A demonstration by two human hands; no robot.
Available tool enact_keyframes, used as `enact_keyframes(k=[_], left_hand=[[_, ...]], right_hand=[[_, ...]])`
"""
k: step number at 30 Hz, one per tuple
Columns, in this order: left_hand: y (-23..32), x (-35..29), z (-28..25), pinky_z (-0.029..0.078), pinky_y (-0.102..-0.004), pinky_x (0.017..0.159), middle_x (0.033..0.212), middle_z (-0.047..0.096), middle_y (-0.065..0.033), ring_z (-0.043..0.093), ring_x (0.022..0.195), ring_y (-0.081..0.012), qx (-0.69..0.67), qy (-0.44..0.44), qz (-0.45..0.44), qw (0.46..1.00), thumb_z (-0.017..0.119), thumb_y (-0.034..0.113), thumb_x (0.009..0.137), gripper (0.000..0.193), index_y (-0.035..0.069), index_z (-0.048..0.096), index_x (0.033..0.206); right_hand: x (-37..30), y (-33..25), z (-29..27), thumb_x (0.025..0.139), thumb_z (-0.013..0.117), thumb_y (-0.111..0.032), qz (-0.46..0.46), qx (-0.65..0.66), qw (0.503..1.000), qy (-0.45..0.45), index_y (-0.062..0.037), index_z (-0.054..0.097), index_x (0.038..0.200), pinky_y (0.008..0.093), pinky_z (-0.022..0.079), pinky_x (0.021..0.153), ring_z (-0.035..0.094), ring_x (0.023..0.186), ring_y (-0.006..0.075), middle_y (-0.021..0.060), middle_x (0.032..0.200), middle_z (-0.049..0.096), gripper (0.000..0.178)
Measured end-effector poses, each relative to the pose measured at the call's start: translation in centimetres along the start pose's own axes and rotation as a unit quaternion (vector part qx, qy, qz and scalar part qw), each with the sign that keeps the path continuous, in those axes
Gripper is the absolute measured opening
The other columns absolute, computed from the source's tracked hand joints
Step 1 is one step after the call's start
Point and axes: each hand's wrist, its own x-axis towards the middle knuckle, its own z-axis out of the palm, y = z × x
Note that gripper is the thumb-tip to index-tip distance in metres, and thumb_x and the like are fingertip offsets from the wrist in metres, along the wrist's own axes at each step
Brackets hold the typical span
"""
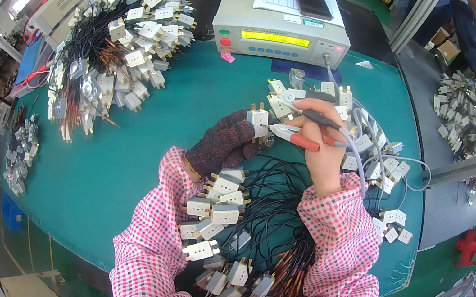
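Note:
My left hand (pixel 221 143), in a dark knitted glove, is closed on a white plug (pixel 259 121) whose brass pins point up. My bare right hand (pixel 322 156) grips a metal test clip (pixel 286 130) with red-sleeved handles. The clip's jaws are at the plug's right side; whether they touch it I cannot tell. A second clip with dark handles (pixel 314 115) lies along the right fingers, and grey leads run down past my wrist. Between my forearms spreads a bundle of black cords (pixel 270 206) with white plugs (pixel 224 214) on the left and bare copper ends near me.
A tester (pixel 280 41) with a yellow display stands at the back, a phone (pixel 311 1) and paper on top. A heap of corded plugs (pixel 135 59) fills the back left of the green table (pixel 103 171). More plugs (pixel 380 172) lie right. A person (pixel 446 0) is beyond.

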Motion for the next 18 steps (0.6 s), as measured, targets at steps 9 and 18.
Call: enact_keyframes(k=[9, 18], left_hand=[[0.7, -0.3, 0.4, 0.03, -0.0198, 0.038, 0.072, 0.056, -0.0021, 0.046, 0.048, -0.0059, 0.031, 0.011, 0.008, 0.999, 0.06, 0.033, 0.086, 0.043, 0.007, 0.052, 0.12], [2.5, -1.3, 2.4, 0.032, -0.0204, 0.04, 0.066, 0.055, -0.0008, 0.045, 0.047, -0.006, 0.095, 0.034, -0.011, 0.995, 0.058, 0.031, 0.087, 0.026, 0.009, 0.058, 0.1]], right_hand=[[0.1, 0.7, 0.1, 0.076, 0.049, 0.012, -0.063, -0.069, 0.996, -0.012, 0.0005, 0.063, 0.097, 0.0258, 0.05, 0.064, 0.066, 0.073, 0.0187, 0.0111, 0.092, 0.058, 0.028], [0.0, 0.9, 0.6, 0.074, 0.053, 0.012, -0.182, -0.158, 0.97, -0.009, -0.0014, 0.064, 0.096, 0.0255, 0.048, 0.062, 0.062, 0.069, 0.0179, 0.0105, 0.089, 0.058, 0.027]])
